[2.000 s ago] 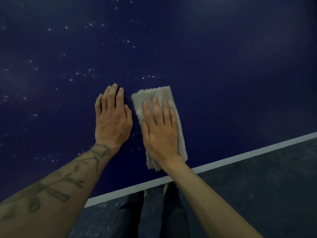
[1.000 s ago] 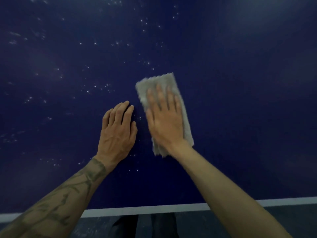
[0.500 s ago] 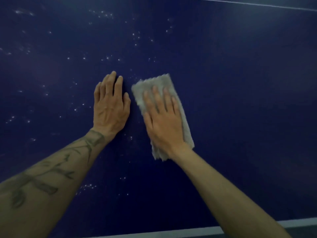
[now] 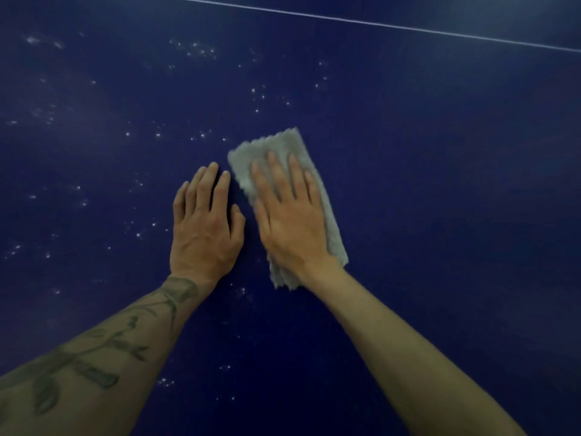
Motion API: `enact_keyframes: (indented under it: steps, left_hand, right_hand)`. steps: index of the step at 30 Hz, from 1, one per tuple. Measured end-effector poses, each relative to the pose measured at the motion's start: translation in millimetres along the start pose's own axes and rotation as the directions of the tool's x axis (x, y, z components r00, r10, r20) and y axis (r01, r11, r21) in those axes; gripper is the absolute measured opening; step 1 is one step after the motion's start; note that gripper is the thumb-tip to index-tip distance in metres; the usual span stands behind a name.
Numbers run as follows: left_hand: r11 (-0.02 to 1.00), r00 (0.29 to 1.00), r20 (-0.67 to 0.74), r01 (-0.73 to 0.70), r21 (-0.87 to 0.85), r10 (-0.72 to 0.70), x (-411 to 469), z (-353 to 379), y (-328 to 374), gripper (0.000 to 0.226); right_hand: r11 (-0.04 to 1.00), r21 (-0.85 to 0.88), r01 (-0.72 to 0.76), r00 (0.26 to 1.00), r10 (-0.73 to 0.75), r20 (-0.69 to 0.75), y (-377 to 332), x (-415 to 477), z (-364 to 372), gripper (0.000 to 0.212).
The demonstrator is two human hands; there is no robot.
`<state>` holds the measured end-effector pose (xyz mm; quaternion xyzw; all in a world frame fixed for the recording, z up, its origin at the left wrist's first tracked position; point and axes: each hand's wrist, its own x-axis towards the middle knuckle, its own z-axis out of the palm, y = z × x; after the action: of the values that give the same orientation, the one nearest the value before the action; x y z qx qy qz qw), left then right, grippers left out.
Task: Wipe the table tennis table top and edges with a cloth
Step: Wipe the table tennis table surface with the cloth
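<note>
A dark blue table tennis table top [image 4: 440, 184] fills the view. A folded grey cloth [image 4: 283, 146] lies flat on it near the centre. My right hand [image 4: 289, 218] presses down on the cloth with straight fingers, covering most of it. Just left of the cloth, my left hand [image 4: 204, 228] rests flat on the bare table surface, fingers together and straight.
White specks of dust [image 4: 261, 92] dot the table to the left of and beyond the hands. A thin white line [image 4: 408, 28] crosses the table at the top right. To the right of the cloth the surface looks smooth.
The view has shifted farther over the table: the near white edge has left the frame and the far white line shows lower. Both hands and the cloth have moved forward across the surface.
</note>
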<state>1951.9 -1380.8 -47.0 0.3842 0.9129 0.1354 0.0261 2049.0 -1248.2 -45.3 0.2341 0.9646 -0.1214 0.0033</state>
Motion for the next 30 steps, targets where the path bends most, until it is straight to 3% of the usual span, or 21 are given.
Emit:
enact_keyframes:
  steps: [2,8,10,13,15,16,19,22,24,26,30]
  left_hand:
    - [1.000,1.000,0.008,0.006,-0.002,-0.006,1,-1,1,0.055]
    - [1.000,0.999,0.036,0.017,0.004,-0.017,2,0,1,0.055]
    - [1.000,0.999,0.028,0.017,0.006,-0.017,1,2,0,0.056]
    - [1.000,1.000,0.029,0.010,0.015,-0.010,1,4,-2,0.057]
    - [1.000,1.000,0.029,0.009,0.022,-0.009,1,4,-2,0.057]
    - [1.000,0.999,0.031,0.009,0.020,-0.010,1,3,-1,0.057]
    - [1.000,0.999,0.039,0.013,0.016,-0.014,2,2,-1,0.057]
    - [1.000,0.999,0.047,0.014,0.014,-0.015,2,4,-1,0.057]
    - [1.000,0.999,0.044,0.011,0.018,-0.012,2,4,-2,0.057]
    - [1.000,0.999,0.043,0.009,0.024,-0.010,2,5,-2,0.057]
    - [0.999,0.999,0.039,0.008,0.036,-0.009,2,6,-3,0.057]
  right_hand:
    - [0.999,0.012,0.029,0.999,-0.029,0.021,14,-20,-1,0.059]
    - [0.935,-0.011,-0.353,0.936,0.353,-0.011,76,63,-29,0.060]
    - [0.919,0.026,-0.393,0.919,0.394,-0.017,66,96,-30,0.060]
    - [0.987,-0.011,-0.163,0.987,0.163,0.007,26,87,-17,0.061]
    - [0.999,-0.029,0.035,0.999,-0.034,0.042,13,54,-11,0.060]
    - [0.998,-0.025,0.064,0.996,-0.062,0.057,18,40,-11,0.059]
    - [0.995,-0.037,-0.096,0.994,0.097,0.047,54,44,-22,0.060]
    - [0.946,-0.022,-0.323,0.946,0.323,-0.008,79,104,-34,0.061]
    - [0.921,0.023,-0.389,0.921,0.389,-0.022,75,144,-36,0.061]
    - [0.946,0.020,-0.324,0.946,0.324,-0.013,54,155,-31,0.061]
    - [0.999,-0.032,0.008,0.999,-0.007,0.033,31,108,-19,0.059]
